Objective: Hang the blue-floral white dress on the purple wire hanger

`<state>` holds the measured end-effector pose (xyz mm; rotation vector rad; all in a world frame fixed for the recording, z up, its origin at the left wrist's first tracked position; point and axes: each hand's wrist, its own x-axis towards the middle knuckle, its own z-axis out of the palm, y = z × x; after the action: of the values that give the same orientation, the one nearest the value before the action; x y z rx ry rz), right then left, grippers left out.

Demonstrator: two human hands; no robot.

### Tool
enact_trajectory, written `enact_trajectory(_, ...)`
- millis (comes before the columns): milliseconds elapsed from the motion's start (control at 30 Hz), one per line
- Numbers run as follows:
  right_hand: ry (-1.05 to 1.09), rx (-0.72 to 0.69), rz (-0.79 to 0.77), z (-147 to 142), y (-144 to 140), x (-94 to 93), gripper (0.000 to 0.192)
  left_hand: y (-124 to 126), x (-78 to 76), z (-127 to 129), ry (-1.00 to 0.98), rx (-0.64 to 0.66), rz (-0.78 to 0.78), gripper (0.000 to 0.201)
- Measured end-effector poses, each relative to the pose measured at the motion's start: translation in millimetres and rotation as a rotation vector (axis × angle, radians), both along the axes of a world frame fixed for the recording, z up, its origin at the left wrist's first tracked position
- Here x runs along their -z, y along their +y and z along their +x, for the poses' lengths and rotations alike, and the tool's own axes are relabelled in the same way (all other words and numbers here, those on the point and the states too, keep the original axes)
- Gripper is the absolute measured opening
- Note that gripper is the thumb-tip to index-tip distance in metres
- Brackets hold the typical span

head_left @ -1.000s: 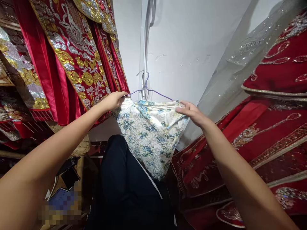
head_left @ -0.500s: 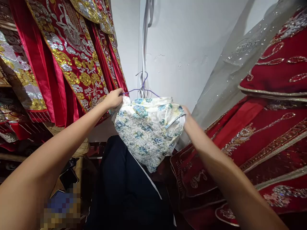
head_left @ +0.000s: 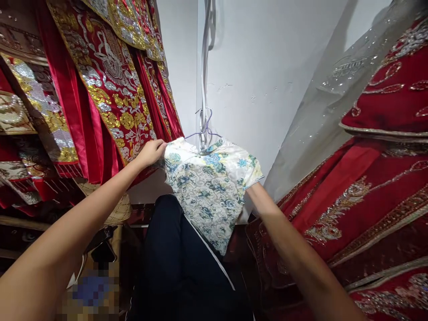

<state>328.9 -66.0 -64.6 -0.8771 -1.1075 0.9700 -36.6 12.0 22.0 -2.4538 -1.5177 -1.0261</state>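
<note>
The left hand [head_left: 152, 153] grips 1 shoulder [head_left: 171, 150] of a floral shirt [head_left: 207, 196] on a purple hanger [head_left: 207, 129]; the right arm [head_left: 284, 227] enters 1 sleeve [head_left: 253, 174], its hand hidden.

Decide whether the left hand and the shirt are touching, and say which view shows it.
Touching. The head view shows the left hand pinching the shirt at its upper edge, with no gap between them.
</note>
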Motion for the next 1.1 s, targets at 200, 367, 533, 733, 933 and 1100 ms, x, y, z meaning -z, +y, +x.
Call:
enact_trajectory(200, 0.09, 0.036, 0.077, 37, 20, -62.2, 0.032, -3, -0.3, 10, -0.129, -0.061, 0.146, 0.03)
enact_trajectory(367, 0.035, 0.28, 0.281, 15, -38, -94.0, 0.026, -25, -34.7, 54, -0.28, 0.005, 0.3, 0.037)
enact_trajectory(533, -0.61, -0.009, 0.266, -39, -132, -77.9, 0.037, -73, -48.1, 101, -0.447, 0.294, -0.215, 0.04)
enact_trajectory(733, -0.929, -0.673, 0.331, -50, -136, -60.7, 0.059, -116, -40.4, 98, -0.272, 0.294, -0.543, 0.025)
enact_trajectory(933, -0.782, 0.12, 0.414, -8, -22, -46.4, 0.065, -140, -82.7, 39, 0.173, 0.402, -0.592, 0.017)
enact_trajectory(1100, -0.589, -0.165, 0.253, -10, 17, -38.0, 0.056, -136, -100.6, 10, 0.167, 0.243, -0.536, 0.019)
